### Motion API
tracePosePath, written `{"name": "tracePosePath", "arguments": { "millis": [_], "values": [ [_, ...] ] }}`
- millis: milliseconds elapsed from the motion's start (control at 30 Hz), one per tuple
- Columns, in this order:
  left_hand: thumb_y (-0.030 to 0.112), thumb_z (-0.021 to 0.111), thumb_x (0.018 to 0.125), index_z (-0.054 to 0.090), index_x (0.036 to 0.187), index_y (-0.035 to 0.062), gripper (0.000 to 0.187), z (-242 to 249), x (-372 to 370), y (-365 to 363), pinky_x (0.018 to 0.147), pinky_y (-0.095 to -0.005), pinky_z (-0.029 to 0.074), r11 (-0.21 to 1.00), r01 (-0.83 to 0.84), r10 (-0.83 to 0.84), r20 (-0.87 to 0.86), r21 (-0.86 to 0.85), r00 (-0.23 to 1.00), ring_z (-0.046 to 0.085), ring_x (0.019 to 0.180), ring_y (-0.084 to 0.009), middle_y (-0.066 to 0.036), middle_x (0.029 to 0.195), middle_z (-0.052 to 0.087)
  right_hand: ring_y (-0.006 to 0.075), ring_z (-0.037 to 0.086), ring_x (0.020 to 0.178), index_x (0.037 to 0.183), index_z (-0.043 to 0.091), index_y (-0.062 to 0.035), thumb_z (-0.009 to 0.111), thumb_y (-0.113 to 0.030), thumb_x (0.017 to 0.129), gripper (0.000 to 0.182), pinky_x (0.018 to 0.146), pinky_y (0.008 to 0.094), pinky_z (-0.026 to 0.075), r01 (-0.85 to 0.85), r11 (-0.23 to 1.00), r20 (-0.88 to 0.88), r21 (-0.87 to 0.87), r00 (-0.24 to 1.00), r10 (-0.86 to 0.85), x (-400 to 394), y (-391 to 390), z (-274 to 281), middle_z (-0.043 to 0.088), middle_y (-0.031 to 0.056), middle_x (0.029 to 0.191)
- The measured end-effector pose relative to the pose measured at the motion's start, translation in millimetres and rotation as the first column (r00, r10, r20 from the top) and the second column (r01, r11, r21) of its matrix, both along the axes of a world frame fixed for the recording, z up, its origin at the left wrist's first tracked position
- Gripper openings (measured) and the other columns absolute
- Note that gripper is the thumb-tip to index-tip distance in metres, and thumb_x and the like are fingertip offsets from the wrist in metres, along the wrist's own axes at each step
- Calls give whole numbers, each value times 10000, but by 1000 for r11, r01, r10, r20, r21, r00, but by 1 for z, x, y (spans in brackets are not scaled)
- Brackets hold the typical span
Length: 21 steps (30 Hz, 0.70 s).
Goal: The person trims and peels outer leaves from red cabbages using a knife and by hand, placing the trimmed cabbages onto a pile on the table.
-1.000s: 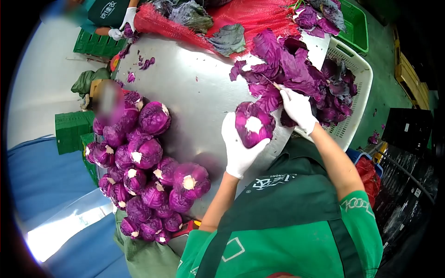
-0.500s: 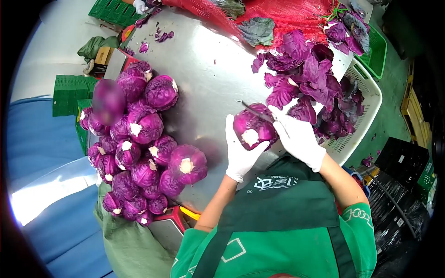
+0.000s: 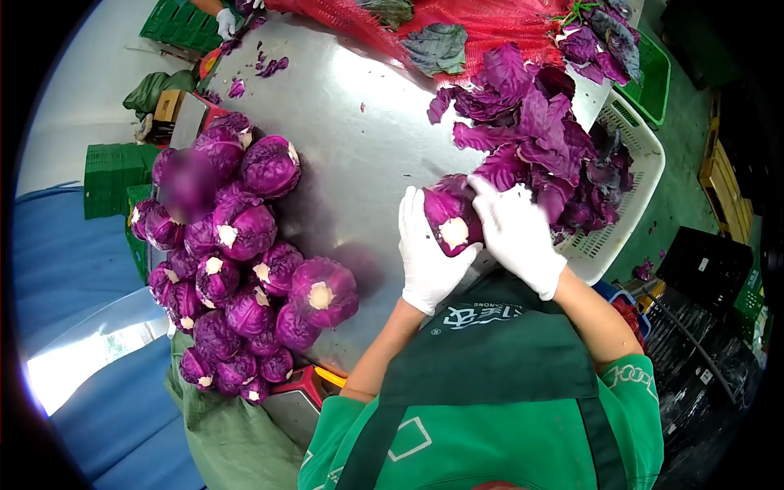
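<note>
A red cabbage (image 3: 451, 214) with its pale cut stem facing up sits between my white-gloved hands, close to my apron. My left hand (image 3: 430, 260) is wrapped round its left and lower side. At its upper right is my right hand (image 3: 516, 233), fingers bent against the outer leaves. The knife seen in that hand a moment earlier is now mostly hidden by the fingers and cabbage. Loose purple leaves (image 3: 535, 135) lie just beyond my right hand. A pile of trimmed red cabbages (image 3: 245, 233) stands at the left of the metal table (image 3: 359, 147).
A white perforated basket (image 3: 633, 208) with leaves stands at the right, near a green crate (image 3: 653, 82). Red mesh sacking (image 3: 506, 24) lies at the far edge. Another person's gloved hand (image 3: 226, 24) shows at top left. Dark crates (image 3: 704, 265) are at right.
The dark knife blade that lay across the cabbage's top has dropped from sight. My right hand has shifted slightly over the cabbage, which has tilted a little. The whole view has shifted slightly.
</note>
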<state>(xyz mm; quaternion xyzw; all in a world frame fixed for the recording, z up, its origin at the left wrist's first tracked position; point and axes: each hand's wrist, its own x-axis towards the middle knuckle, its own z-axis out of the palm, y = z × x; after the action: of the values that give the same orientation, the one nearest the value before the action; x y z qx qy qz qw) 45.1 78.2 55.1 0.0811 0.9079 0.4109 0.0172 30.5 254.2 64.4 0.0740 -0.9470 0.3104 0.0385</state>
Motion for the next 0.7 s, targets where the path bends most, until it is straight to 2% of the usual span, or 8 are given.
{"name": "tracePosePath", "arguments": {
  "millis": [100, 200, 400, 467, 500, 633, 667, 700],
  "values": [
    [242, 906, 647, 223, 1520, -30, 1142, 4, 5, 7, 1155, -445, 319, 998, 5, -9, -68, -59, 998, 352, 1399, -391, -257, 1525, 290, 268, 652, 608, 1308, 605, -90, 476, -302, 1022, 378, 529, 375, 501, 113, 992, 28, -59, 993, -111, -14, 11, 21, 657, 114, 718],
    [243, 905, 647, 238, 1514, -26, 1127, 6, 3, 7, 1157, -452, 311, 996, 16, -20, -47, -90, 999, 342, 1402, -403, -259, 1524, 285, 329, 678, 734, 1403, 499, -56, 567, -547, 921, 691, 670, 440, 531, -94, 994, 203, 49, 976, 83, -15, 9, 25, 672, 165, 822],
    [232, 889, 643, 290, 1500, 39, 1062, 7, 4, -16, 1137, -452, 340, 995, 95, -95, -22, -7, 995, 362, 1373, -413, -264, 1513, 255, 345, 682, 678, 911, 646, -82, 514, -132, 918, 141, 628, 459, 546, 159, 987, -151, 11, 976, -155, -65, 40, -17, 683, 176, 778],
    [197, 900, 623, 249, 1488, 26, 1096, -3, 13, -37, 1142, -430, 327, 996, 83, -82, -9, 19, 997, 374, 1362, -352, -226, 1486, 279, 332, 704, 725, 1086, 665, -69, 550, -192, 949, 217, 656, 432, 555, 351, 932, -164, -94, 918, -362, -83, 72, -45, 679, 164, 724],
    [187, 905, 617, 230, 1484, 21, 1111, -7, 18, -46, 1142, -422, 324, 998, 57, -58, 24, 40, 998, 379, 1354, -327, -211, 1469, 294, 276, 705, 700, 1265, 624, -95, 596, -274, 942, 370, 663, 393, 552, 423, 838, 206, -345, 905, -372, -74, 69, -14, 670, 142, 719],
    [235, 937, 637, 301, 1327, 6, 967, 12, 29, -54, 1107, -423, 354, 928, -261, 164, 339, 264, 926, 417, 1284, -288, -186, 1371, 350, 219, 642, 761, 1415, 535, -105, 720, -505, 821, 739, 764, 359, 513, 184, 848, 478, -497, 873, 90, -20, 19, -10, 651, 84, 751],
    [235, 938, 644, 320, 1270, 21, 906, -5, 32, -66, 1074, -415, 372, 954, -224, 174, 242, 200, 955, 432, 1238, -268, -158, 1303, 377, 276, 645, 890, 1442, 500, -108, 741, -533, 799, 808, 906, 375, 486, -127, 985, 243, -113, 958, 152, -3, 5, -27, 674, 122, 844],
    [244, 937, 647, 317, 1260, 26, 899, -10, 34, -69, 1065, -399, 371, 940, -271, 212, 270, 206, 939, 433, 1212, -257, -149, 1264, 383, 338, 608, 1049, 1462, 465, -101, 734, -564, 798, 853, 1004, 399, 444, -26, 888, 509, -459, 812, 287, 9, -13, -23, 645, 197, 1064]
  ]
}}
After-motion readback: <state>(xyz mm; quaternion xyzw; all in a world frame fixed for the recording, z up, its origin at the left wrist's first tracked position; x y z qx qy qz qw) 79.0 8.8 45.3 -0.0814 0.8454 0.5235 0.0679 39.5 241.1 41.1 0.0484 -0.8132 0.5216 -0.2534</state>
